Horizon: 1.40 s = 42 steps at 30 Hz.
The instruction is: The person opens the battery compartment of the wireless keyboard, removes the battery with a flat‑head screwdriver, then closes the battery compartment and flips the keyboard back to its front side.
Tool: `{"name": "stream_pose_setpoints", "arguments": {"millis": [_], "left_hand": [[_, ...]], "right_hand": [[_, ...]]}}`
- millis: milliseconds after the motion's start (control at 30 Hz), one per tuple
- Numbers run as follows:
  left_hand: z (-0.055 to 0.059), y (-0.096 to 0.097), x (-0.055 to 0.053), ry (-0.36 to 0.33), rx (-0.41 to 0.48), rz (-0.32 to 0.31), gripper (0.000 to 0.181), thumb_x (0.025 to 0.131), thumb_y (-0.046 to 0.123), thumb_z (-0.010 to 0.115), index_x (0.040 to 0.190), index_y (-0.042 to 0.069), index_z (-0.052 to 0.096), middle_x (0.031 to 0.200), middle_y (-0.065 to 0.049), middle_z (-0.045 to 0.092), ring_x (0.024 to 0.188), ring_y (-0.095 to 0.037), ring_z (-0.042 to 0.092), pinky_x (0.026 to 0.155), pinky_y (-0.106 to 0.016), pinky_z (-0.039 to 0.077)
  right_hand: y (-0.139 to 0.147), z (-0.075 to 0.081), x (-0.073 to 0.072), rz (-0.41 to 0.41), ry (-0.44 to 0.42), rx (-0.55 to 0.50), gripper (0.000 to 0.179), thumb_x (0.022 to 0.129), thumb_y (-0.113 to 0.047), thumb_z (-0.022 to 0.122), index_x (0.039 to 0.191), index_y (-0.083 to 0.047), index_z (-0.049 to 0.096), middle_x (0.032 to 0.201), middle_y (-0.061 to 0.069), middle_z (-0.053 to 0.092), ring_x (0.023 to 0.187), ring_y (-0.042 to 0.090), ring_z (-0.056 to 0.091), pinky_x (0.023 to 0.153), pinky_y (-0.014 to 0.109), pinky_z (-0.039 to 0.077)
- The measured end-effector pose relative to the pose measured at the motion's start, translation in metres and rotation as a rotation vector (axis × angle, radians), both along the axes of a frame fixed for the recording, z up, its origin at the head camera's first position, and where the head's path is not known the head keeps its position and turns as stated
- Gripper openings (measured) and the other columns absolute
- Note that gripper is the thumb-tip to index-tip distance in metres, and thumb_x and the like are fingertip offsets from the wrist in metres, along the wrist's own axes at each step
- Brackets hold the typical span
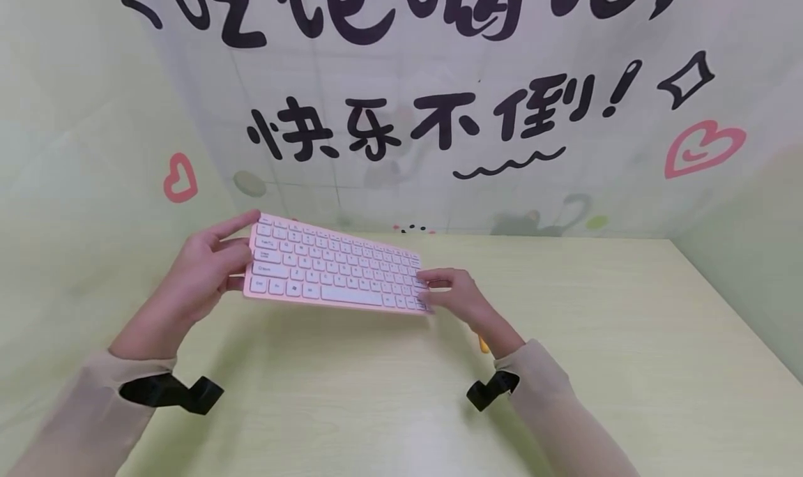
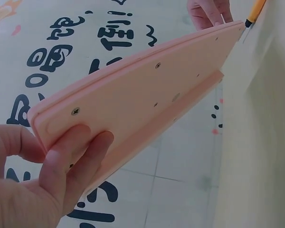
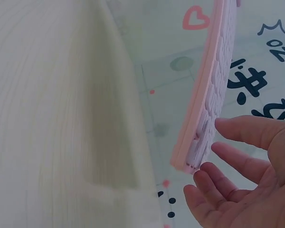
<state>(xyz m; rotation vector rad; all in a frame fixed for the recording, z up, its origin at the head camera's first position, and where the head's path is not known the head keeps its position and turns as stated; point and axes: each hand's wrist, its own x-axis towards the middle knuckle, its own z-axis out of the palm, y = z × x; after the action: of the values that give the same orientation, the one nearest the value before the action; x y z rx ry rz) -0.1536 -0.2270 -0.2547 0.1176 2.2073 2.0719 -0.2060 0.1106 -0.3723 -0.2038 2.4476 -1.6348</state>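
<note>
A pink keyboard (image 1: pixel 332 268) with white keys is held tilted above the table, its left end higher than its right. My left hand (image 1: pixel 210 268) grips the left end. In the left wrist view its fingertips (image 2: pixel 102 140) press on the keyboard's pink underside (image 2: pixel 147 95), which has small screws and a raised ridge. At the other end, my right hand (image 1: pixel 458 296) has its fingers spread by the keys. The right wrist view shows its thumb and fingers (image 3: pixel 242 161) loosely bent on the key side, at or just off the edge; firm contact cannot be made out.
A pale wood-grain table (image 1: pixel 596 365) lies beneath. An orange stick-like object with a dark tip (image 2: pixel 256 12) is partly hidden by my right wrist in the head view. Behind stands a backdrop (image 1: pixel 401 149) with black lettering and pink hearts. Black wrist mounts (image 1: pixel 182 393) sit on both sleeves.
</note>
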Motion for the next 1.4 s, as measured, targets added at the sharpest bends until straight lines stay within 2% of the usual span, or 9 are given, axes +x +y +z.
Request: {"name": "stream_pose_setpoints", "arguments": {"millis": [167,400,533,667,1000,1400], "left_hand": [[0.003,0.002,-0.001,-0.009,-0.013,-0.013,0.064,0.089,-0.001,0.045,0.146,0.009,0.019,0.112,-0.002,0.058,0.083,-0.02,0.066,0.065,-0.033,0.053],[0.006,0.006,-0.002,-0.009,-0.1,-0.011,0.062,0.09,0.001,0.043,0.147,0.011,0.02,0.124,-0.013,0.051,0.085,-0.019,0.066,0.066,-0.032,0.053],[0.009,0.009,-0.003,-0.019,-0.129,-0.01,0.062,0.09,0.003,0.042,0.147,0.011,0.02,0.131,-0.021,0.044,0.086,-0.018,0.065,0.066,-0.031,0.053],[0.011,0.011,-0.003,-0.024,-0.148,-0.015,0.061,0.091,0.005,0.041,0.147,0.012,0.018,0.133,-0.022,0.043,0.086,-0.017,0.065,0.068,-0.031,0.053],[0.016,0.017,-0.007,-0.042,-0.16,-0.011,0.062,0.09,0.005,0.04,0.147,0.012,0.017,0.133,-0.021,0.043,0.085,-0.017,0.065,0.069,-0.032,0.053],[0.022,0.026,-0.01,-0.079,-0.159,0.029,0.064,0.089,0.005,0.041,0.147,0.011,0.016,0.134,-0.022,0.04,0.081,-0.015,0.064,0.066,-0.028,0.053]], "right_hand": [[-0.007,0.005,0.004,0.048,0.029,-0.015,0.034,0.079,-0.007,0.07,0.112,-0.007,0.066,0.111,0.007,0.06,0.101,0.023,0.055,0.08,0.033,0.047],[-0.023,0.019,0.014,0.219,0.115,-0.099,0.033,0.079,-0.002,0.069,0.112,0.001,0.064,0.095,0.011,0.064,0.085,0.02,0.06,0.074,0.028,0.049],[-0.034,0.028,0.021,0.298,0.15,-0.124,0.033,0.079,-0.002,0.069,0.111,0.002,0.064,0.093,0.012,0.064,0.084,0.02,0.06,0.074,0.029,0.05],[-0.044,0.032,0.026,0.347,0.197,-0.12,0.03,0.08,-0.003,0.069,0.109,0.002,0.064,0.093,0.01,0.064,0.083,0.018,0.06,0.074,0.029,0.049],[-0.06,0.035,0.029,0.358,0.271,-0.084,0.024,0.076,0.0,0.072,0.099,-0.002,0.069,0.091,0.004,0.061,0.079,0.015,0.056,0.071,0.027,0.049],[-0.07,0.034,0.029,0.288,0.334,-0.006,0.028,0.071,-0.006,0.078,0.095,-0.006,0.064,0.091,0.001,0.055,0.082,0.014,0.052,0.072,0.026,0.049]]}}
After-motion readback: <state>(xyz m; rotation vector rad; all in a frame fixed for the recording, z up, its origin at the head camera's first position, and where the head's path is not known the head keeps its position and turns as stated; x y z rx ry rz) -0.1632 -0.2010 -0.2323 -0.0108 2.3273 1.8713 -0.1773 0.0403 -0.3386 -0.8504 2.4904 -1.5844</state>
